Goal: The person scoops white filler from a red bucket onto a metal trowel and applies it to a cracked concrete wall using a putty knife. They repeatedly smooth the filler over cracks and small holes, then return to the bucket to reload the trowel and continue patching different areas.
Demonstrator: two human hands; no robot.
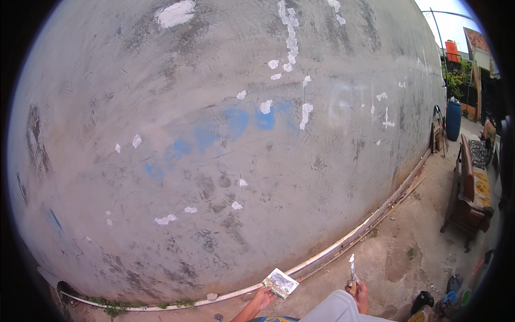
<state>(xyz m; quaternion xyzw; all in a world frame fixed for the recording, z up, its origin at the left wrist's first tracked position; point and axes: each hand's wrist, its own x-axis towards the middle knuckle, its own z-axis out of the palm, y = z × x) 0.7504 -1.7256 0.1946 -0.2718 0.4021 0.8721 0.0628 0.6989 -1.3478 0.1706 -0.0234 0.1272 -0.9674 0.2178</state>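
My left hand (262,297) grips a small rectangular board (280,281) with whitish-grey paste on it, low in the view. My right hand (358,293) holds a putty knife (352,271) upright, with white paste on its tip. In front of me rises a cracked grey wall (204,91) with scattered white patches (307,112) and smudges of blue paint.
A pipe (322,257) runs along the wall's base. At right stand a wooden bench (465,196) with cushions, a blue barrel (453,121) and leaning items (436,137). Bags and small containers (450,300) lie at bottom right, near me.
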